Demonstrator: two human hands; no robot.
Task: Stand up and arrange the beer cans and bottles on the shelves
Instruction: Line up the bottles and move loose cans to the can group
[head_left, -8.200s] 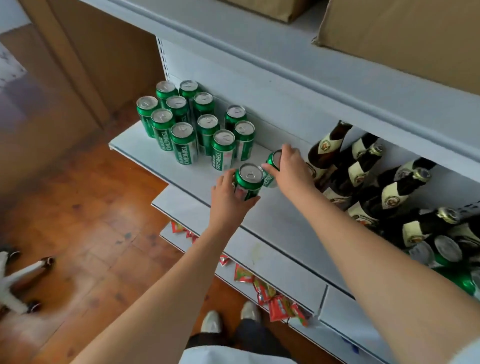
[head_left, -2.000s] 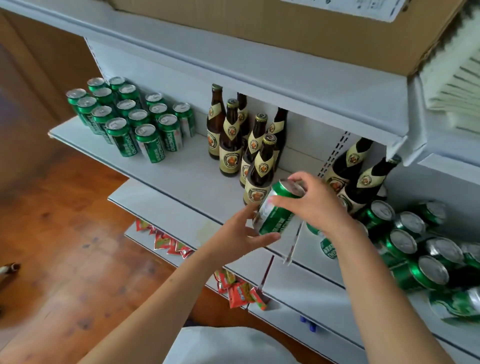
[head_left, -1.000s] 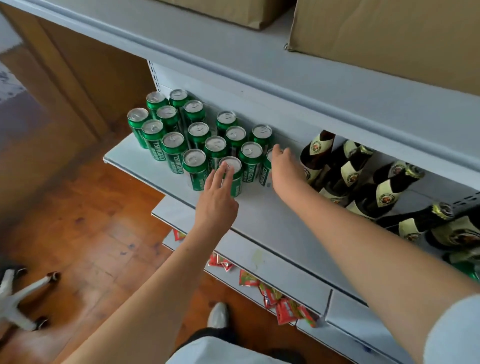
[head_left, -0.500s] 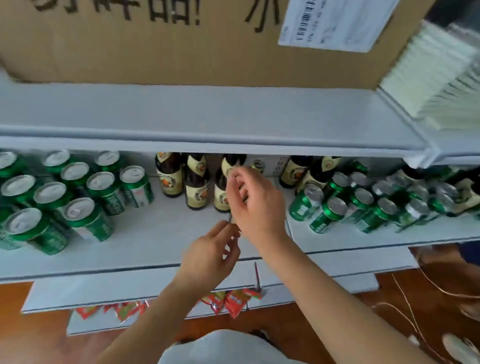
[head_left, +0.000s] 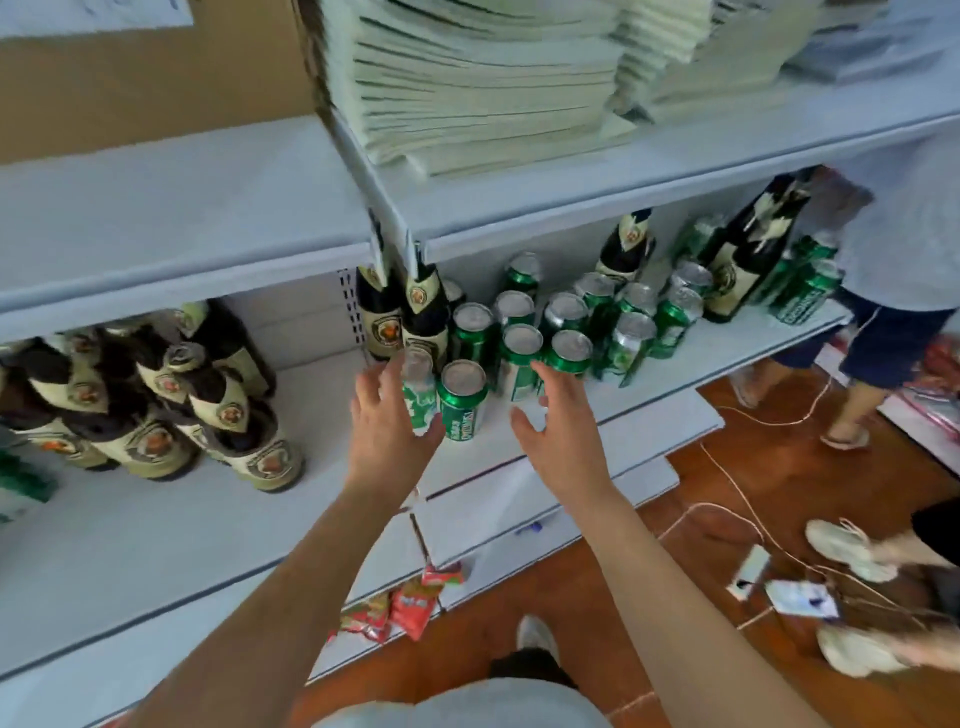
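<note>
Hands reach together toward a cluster of green beer cans (head_left: 566, 325) standing upright on the middle shelf (head_left: 156, 519). The left hand (head_left: 387, 421) has its fingers spread and extended, its palm against the side of the nearest-left can (head_left: 418, 387); whether the fingers actually wrap that can is hard to tell through the blur. The right hand (head_left: 558, 423) is wide, fingers straight, holding nothing, its fingertips just beside the can (head_left: 517, 361) at the near right of the front group. Between the two hands stands one more upright can (head_left: 462, 400), close to the shelf's near edge.

Behind the left hand, two dark beer bottles (head_left: 405, 317) stand upright at the shelf divider. Further left on the same shelf, a group of brown bottles (head_left: 156, 400) stands upright, packed closely. To the far right, a taller bottle (head_left: 748, 254) leans among more cans, and another bottle (head_left: 626, 244) rises behind the can cluster.

On the shelf above sit stacks of pale paper (head_left: 467, 88) and a cardboard box (head_left: 156, 78). Red snack packets (head_left: 400, 605) lie on the lowest shelf. On the wooden floor (head_left: 779, 493) to the right run white cables (head_left: 727, 467), and another person's legs (head_left: 852, 384) stand at the far right.
</note>
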